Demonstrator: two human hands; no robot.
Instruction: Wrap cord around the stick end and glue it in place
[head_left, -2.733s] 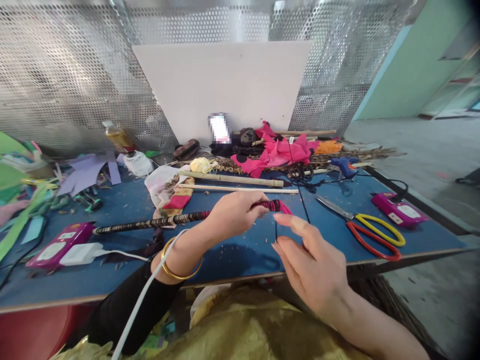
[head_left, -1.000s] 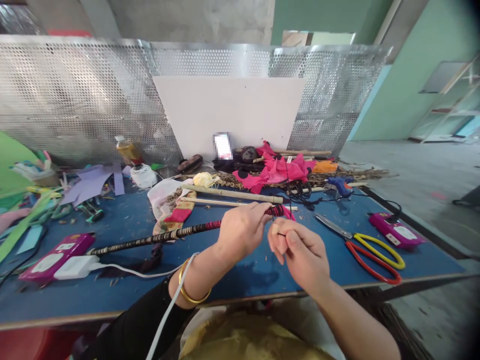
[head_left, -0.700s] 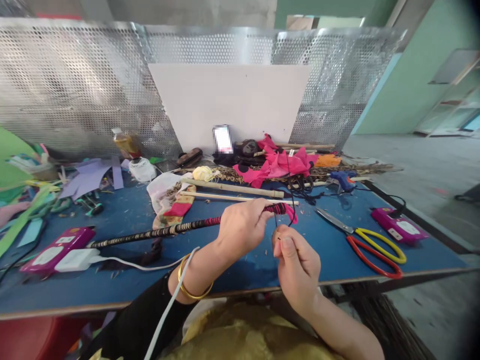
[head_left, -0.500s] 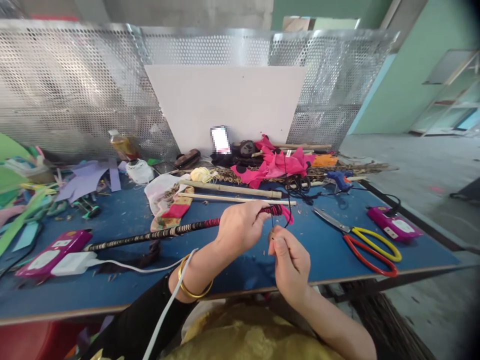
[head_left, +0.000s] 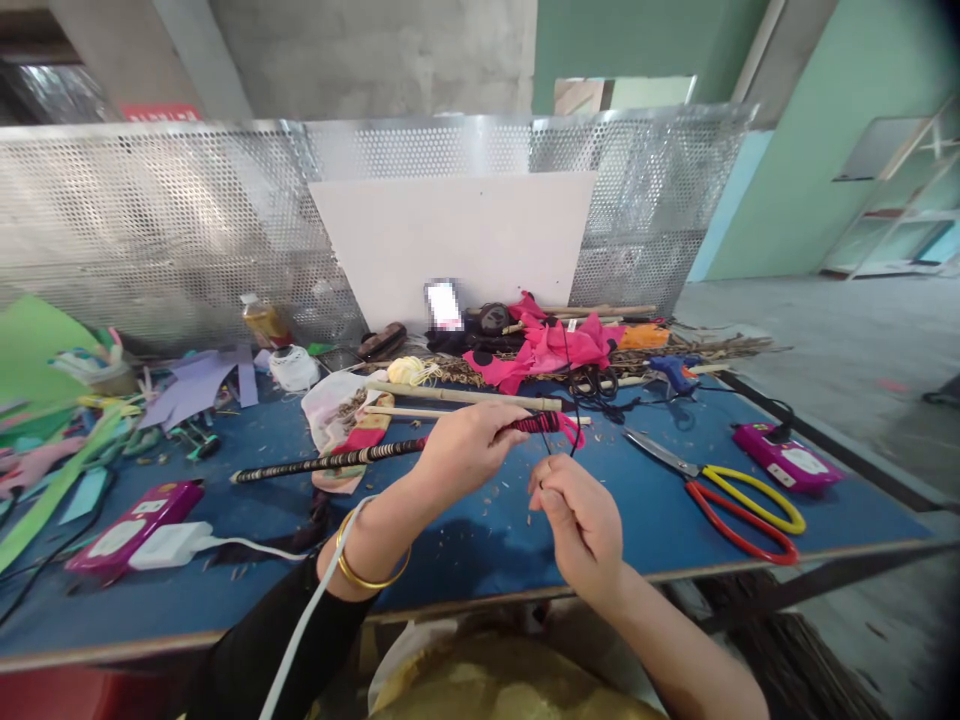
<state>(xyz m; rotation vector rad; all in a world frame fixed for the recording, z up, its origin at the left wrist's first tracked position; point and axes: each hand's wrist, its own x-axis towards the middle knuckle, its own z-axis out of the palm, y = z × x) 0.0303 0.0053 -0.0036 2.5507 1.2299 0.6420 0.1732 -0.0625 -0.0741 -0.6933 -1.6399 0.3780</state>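
Observation:
My left hand [head_left: 461,450] is closed around a long stick [head_left: 330,461] wrapped in black and pale thread, gripping it near its right end, where the wrapping is pink and black [head_left: 541,424]. The stick is held level above the blue table [head_left: 480,540]. My right hand [head_left: 574,520] is closed in a pinch just below that end, holding a thin black thread [head_left: 551,445] that runs up to the wrapped tip. A gold bangle [head_left: 360,572] sits on my left wrist.
Large scissors with yellow and red handles [head_left: 739,500] lie to the right, with a pink device [head_left: 784,457] beyond. Bamboo sticks [head_left: 457,396], pink cloth [head_left: 555,345], a blue glue gun [head_left: 675,370] and yarn lie behind. Another pink device [head_left: 131,520] and a white charger [head_left: 169,543] sit left. Perforated metal screens stand at the back.
My right hand went from open fingers to a pinch on the black thread and has shifted slightly around the stick's tip. My left hand keeps its grip on the stick.

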